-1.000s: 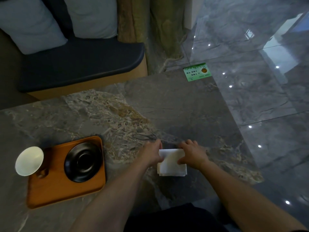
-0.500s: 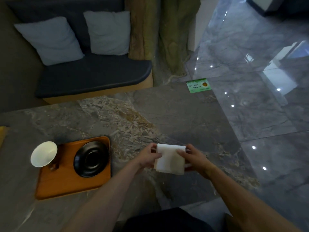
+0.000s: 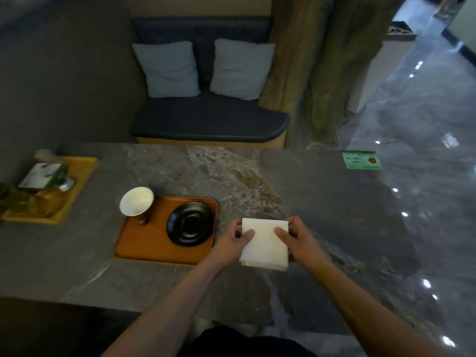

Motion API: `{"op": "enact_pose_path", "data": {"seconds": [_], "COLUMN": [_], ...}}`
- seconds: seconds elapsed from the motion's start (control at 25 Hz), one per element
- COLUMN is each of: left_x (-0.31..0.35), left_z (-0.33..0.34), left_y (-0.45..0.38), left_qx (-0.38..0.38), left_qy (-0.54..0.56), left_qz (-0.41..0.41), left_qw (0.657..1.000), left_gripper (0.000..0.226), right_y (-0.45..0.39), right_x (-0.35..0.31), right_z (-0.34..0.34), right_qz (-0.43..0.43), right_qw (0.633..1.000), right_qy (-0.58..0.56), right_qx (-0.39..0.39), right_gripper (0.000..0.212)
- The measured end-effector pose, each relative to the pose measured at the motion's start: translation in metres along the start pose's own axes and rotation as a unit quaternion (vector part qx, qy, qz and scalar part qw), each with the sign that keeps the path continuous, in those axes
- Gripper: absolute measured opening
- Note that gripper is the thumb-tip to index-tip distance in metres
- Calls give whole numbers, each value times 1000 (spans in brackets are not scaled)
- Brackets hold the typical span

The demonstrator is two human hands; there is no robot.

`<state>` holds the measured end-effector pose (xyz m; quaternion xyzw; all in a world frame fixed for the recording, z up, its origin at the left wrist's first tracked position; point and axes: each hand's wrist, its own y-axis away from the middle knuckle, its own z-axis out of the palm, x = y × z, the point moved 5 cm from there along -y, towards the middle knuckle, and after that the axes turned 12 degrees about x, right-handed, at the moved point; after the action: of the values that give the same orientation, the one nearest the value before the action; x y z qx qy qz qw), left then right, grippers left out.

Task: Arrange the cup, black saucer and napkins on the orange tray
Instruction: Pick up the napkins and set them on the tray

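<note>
The orange tray (image 3: 152, 246) lies on the stone table at centre left. A black saucer (image 3: 190, 224) rests on its right half. A white cup (image 3: 136, 201) on a small foot stands at the tray's far-left corner. A stack of folded white napkins (image 3: 265, 244) is held above the table just right of the tray. My left hand (image 3: 235, 239) pinches its left edge and my right hand (image 3: 296, 238) pinches its right edge, thumbs on top.
A yellow tray (image 3: 82, 176) with a box and small packets sits at the far left of the table. A green card (image 3: 362, 160) lies at the far right corner. A bench with two cushions (image 3: 203, 68) stands beyond the table's far edge.
The napkin stack has been lifted off the table between both hands. The view has tilted up and shifted left, bringing the yellow tray into sight.
</note>
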<state>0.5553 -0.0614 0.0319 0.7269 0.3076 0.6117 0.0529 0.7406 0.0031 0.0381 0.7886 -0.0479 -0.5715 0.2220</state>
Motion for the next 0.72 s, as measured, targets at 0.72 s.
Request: {"op": "enact_pose_path", "data": {"seconds": [0.72], "left_x": [-80], "left_z": [-273], "left_y": [25], "left_qx": [126], "left_qy": [25], "left_qz": [-57], "left_qw": [990], "left_gripper": [34], "right_y": [46], "right_x": [-30], "right_z": [283], "right_qz": [46], "right_qw": [984], "right_qy": [37], "right_qx": [-168], "right_gripper": [87]}}
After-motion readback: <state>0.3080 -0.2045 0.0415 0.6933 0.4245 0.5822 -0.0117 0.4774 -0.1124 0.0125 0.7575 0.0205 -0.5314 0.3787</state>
